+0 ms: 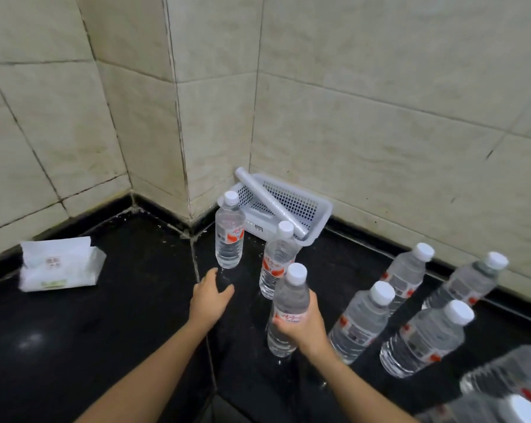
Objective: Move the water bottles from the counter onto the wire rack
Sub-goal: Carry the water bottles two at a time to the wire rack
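Right hand (304, 329) grips one upright bottle (288, 309) round its label band, the base on or just above the black counter (105, 346). Left hand (210, 297) is empty, fingers loosely spread, just short of a second bottle (230, 236) near the corner. The bottles appear full, so fairly heavy, with thin smooth walls that may dent or slip, and the label band is the soundest hold. Further bottles (362, 322) stand to the right; no wire rack is in view.

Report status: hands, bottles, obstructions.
Right hand grips one water bottle. Left hand open, just short of the far-left bottle. Other bottles standing on counter. Wire rack not in view; no obstruction seen.
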Action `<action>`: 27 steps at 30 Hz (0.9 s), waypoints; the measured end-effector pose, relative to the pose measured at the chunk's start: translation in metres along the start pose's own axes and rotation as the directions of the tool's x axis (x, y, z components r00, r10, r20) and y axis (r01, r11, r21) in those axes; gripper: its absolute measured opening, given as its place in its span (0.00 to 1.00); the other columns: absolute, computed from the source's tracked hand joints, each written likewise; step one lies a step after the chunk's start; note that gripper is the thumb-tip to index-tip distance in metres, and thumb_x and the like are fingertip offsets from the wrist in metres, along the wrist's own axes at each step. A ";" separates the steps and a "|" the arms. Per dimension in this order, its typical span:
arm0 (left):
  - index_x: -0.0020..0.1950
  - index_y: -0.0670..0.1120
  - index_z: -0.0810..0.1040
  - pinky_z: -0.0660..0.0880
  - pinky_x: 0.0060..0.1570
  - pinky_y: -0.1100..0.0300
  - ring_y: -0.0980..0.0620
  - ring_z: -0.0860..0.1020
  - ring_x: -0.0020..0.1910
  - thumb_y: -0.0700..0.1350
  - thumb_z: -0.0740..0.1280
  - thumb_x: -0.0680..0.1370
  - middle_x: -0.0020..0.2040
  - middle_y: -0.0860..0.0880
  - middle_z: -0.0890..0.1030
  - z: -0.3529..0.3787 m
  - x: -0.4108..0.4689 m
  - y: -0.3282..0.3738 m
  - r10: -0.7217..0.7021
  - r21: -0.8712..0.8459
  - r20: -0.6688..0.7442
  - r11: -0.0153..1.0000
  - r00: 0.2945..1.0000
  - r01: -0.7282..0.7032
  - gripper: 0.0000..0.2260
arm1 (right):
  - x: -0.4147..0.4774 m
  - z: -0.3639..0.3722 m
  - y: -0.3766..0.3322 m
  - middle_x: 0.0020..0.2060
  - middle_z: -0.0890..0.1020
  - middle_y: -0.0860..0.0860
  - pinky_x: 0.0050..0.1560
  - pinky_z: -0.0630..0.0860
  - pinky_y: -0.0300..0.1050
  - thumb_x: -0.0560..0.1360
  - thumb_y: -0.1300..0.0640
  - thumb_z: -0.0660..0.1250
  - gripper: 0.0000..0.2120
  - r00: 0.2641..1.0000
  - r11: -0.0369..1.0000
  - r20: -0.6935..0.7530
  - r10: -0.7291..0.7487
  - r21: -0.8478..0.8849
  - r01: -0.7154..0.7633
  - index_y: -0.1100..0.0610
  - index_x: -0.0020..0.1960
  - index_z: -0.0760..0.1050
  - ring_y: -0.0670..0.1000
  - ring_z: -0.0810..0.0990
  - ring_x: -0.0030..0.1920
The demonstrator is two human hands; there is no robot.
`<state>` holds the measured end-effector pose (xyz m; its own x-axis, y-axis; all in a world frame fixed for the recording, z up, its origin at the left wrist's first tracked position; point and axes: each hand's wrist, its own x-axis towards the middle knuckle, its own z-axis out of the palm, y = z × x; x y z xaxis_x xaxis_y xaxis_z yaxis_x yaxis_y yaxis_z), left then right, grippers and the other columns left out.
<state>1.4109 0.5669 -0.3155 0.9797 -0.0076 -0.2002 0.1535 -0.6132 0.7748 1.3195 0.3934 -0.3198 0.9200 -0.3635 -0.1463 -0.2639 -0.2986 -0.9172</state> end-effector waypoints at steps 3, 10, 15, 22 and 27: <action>0.73 0.42 0.57 0.62 0.67 0.49 0.40 0.63 0.70 0.46 0.68 0.73 0.71 0.40 0.67 -0.002 0.025 0.004 0.017 -0.080 -0.033 0.997 0.999 -0.019 0.33 | 0.015 0.010 0.003 0.44 0.81 0.47 0.49 0.78 0.49 0.54 0.50 0.73 0.32 0.995 0.999 -0.093 0.040 -0.026 -0.042 0.54 0.56 0.70 0.46 0.80 0.43; 0.75 0.45 0.48 0.55 0.71 0.46 0.42 0.55 0.74 0.48 0.76 0.65 0.76 0.41 0.57 -0.009 0.089 0.033 0.107 -0.218 -0.101 0.968 0.989 -0.127 0.48 | 0.035 0.008 0.026 0.45 0.82 0.51 0.51 0.79 0.59 0.57 0.53 0.76 0.29 0.984 0.991 -0.154 0.086 -0.084 -0.100 0.54 0.56 0.71 0.53 0.82 0.47; 0.75 0.49 0.48 0.60 0.70 0.45 0.42 0.62 0.72 0.43 0.76 0.65 0.74 0.43 0.62 -0.006 0.126 0.039 0.125 -0.366 0.012 0.924 0.992 -0.113 0.48 | 0.025 0.014 0.005 0.39 0.82 0.53 0.47 0.80 0.59 0.59 0.56 0.74 0.20 0.986 0.993 -0.154 0.070 -0.087 -0.085 0.53 0.49 0.73 0.52 0.82 0.42; 0.58 0.41 0.69 0.70 0.52 0.56 0.46 0.75 0.54 0.41 0.76 0.65 0.57 0.41 0.77 0.000 0.135 0.030 0.108 -0.335 0.034 0.938 0.994 -0.091 0.26 | 0.026 0.018 0.012 0.41 0.82 0.51 0.47 0.79 0.60 0.56 0.53 0.75 0.26 0.965 0.983 -0.226 0.131 -0.094 -0.156 0.52 0.52 0.71 0.53 0.82 0.43; 0.66 0.43 0.67 0.69 0.59 0.56 0.48 0.74 0.59 0.39 0.77 0.63 0.61 0.47 0.75 -0.006 0.127 0.008 0.232 -0.376 0.091 0.908 0.969 -0.182 0.34 | 0.026 0.016 0.006 0.42 0.83 0.53 0.50 0.78 0.61 0.57 0.55 0.75 0.24 0.964 0.990 -0.238 0.117 -0.045 -0.132 0.53 0.52 0.73 0.55 0.83 0.45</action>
<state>1.5375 0.5662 -0.3309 0.9728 -0.2211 -0.0689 0.0097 -0.2584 0.9660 1.3464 0.3965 -0.3355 0.7869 -0.5959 -0.1604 -0.3957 -0.2879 -0.8721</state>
